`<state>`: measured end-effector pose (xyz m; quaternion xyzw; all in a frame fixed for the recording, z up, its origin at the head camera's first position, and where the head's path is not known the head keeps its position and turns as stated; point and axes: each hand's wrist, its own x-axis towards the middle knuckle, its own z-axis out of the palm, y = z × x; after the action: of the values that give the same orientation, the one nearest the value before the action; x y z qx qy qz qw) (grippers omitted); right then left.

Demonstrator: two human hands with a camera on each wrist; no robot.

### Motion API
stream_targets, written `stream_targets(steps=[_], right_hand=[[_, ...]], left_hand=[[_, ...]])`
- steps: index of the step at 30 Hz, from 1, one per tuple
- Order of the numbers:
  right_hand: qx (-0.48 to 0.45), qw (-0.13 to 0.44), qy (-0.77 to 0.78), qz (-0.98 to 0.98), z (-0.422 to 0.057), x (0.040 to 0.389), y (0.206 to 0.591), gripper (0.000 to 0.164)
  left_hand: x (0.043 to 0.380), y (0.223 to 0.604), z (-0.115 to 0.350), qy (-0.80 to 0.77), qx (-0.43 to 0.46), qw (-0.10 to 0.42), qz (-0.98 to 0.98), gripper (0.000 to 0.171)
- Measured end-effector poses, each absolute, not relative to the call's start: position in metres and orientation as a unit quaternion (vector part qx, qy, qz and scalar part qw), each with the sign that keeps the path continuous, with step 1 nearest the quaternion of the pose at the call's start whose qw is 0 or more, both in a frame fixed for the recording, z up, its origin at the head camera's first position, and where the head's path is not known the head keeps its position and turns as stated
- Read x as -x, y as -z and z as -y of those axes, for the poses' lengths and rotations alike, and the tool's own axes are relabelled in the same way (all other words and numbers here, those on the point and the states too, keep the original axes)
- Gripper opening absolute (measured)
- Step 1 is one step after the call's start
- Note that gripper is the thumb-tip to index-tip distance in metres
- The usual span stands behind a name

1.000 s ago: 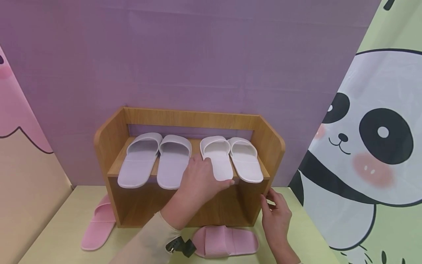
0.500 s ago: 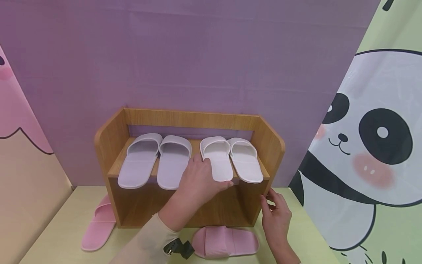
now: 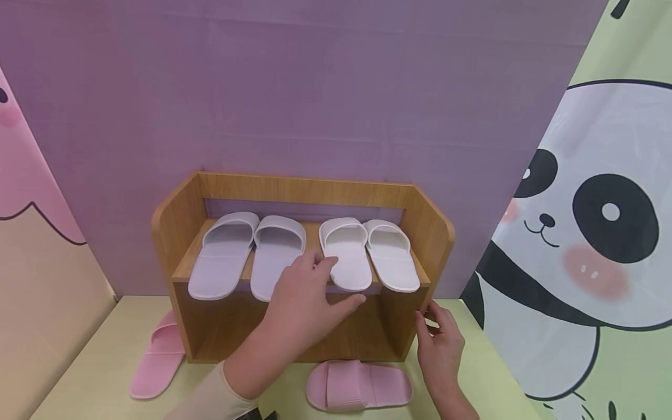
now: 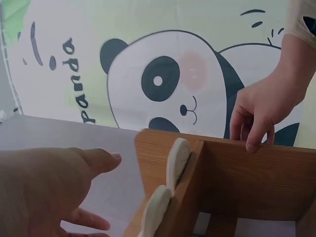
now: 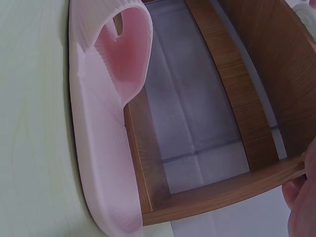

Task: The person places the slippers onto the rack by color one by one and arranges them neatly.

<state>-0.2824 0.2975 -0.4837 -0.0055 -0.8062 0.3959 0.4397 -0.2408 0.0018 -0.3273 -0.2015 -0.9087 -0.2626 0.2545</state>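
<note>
Left hand [image 3: 304,297] is released, thumb and fingers parted, before a wooden rack [image 3: 304,188]; on its upper shelf, white slippers [image 3: 346,265] lie ahead-right of that hand, lilac slippers [image 3: 220,262] ahead-left. Right hand [image 3: 441,344] pinches the rack's right side panel [image 3: 427,236]. Left of it lies a pink slipper [image 3: 385,385]; another pink slipper [image 3: 156,359] rests well left of both hands.

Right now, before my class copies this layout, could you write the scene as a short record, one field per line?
Rack: wooden, standing on the table
Upper shelf: two pale lilac slippers left, two white slippers right
Pink slippers: one beside the rack's left end, one in front
Left hand: before the shelf, holding nothing
Right hand: gripping the rack's right side panel
</note>
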Motion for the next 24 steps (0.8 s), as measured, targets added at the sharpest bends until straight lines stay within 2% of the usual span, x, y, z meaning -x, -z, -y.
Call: stream_targets(steps=[8,15,19,24], right_hand=[[0.013,0.432,-0.395,0.811,-0.296,0.283,0.483,0.033],[0.007,0.436,-0.4,0.807,-0.297,0.283,0.483,0.032],[0.013,0.428,-0.399,0.811,-0.297,0.284,0.484,0.033],[0.007,0.435,-0.395,0.809,-0.299,0.284,0.485,0.033]], left_hand=[[0.214,0.328,0.04,0.294,0.198,0.282,0.891,0.066],[0.206,0.347,0.064,0.36,0.208,0.286,0.863,0.047],[0.2,0.358,0.079,0.373,0.223,0.309,0.846,0.037],[0.19,0.369,0.099,0.354,0.227,0.337,0.842,0.035]])
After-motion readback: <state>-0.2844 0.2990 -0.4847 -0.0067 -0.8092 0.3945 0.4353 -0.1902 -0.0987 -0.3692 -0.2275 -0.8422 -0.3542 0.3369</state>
